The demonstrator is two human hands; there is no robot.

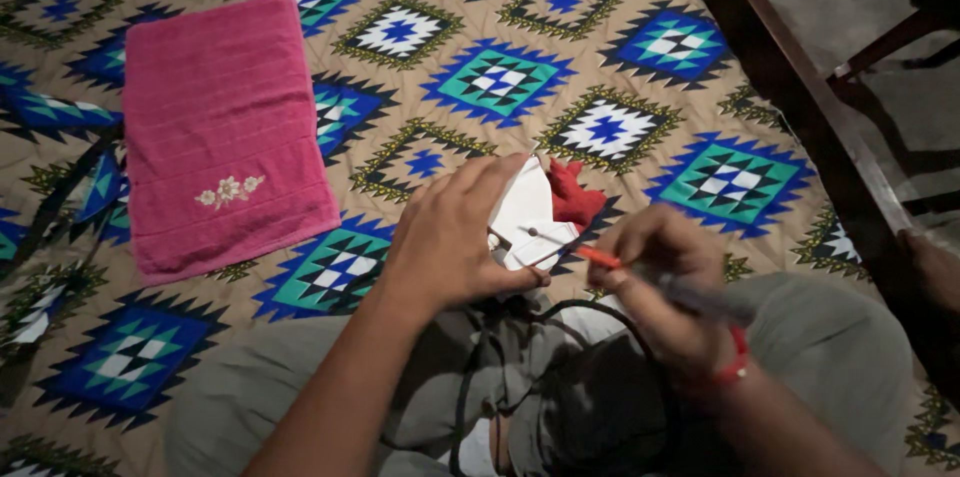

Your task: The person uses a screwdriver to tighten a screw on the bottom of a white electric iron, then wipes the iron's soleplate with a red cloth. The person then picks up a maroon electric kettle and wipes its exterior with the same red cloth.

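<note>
**White casing held over the lap, screwdriver tip at its face**

A hard, smooth white plastic casing [525, 212], angular and roughly wedge-shaped, is held above the lap of a seated person. It is gripped by the left hand [450, 237], whose fingers are curled over the top edge while the thumb is pressed along the lower edge. A thin screwdriver [600, 259] with a metal shaft and an orange collar is pinched in the right hand [665, 282]; the handle end is blurred. The tip is set against a small dark spot on the casing's face. The casing thus lies between the 2 hands, touching the left, met by the tool from the right.

A crumpled red cloth [575, 192] is seen just behind the casing, soft and irregular in outline. A dark cord [470, 377] is looped across grey-green trousers [250, 387]. A red band [735, 362] is worn at the right wrist.

The surface is covered by a woven-look bedspread [500, 77] with diamond motifs in blue, teal and white on tan. A pink terry towel [220, 132], rectangular, ribbed, with a small embroidered flower, is laid flat well to the left.

A dark wooden bed rail [790, 87] marks the right edge, with bare floor beyond. Open bedspread is left ahead of the hands.
</note>
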